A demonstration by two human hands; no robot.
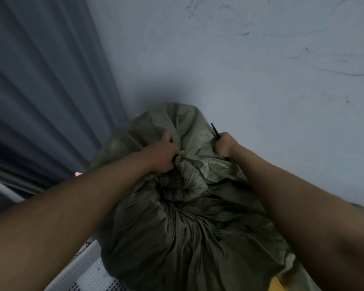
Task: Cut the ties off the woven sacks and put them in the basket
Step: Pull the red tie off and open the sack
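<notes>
Left hand [162,153] clutches sack [187,206] neck | right hand [225,144] fisted around black tie [215,129]

both hands grip the olive woven sack [189,227]: left hand [162,156] at its bunched neck, right hand [226,147] holding a black tie [214,129].

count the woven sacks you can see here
1: a green woven sack fills the lower middle, its gathered neck gripped by the left hand and the right hand. Others may lie outside the view.
</notes>
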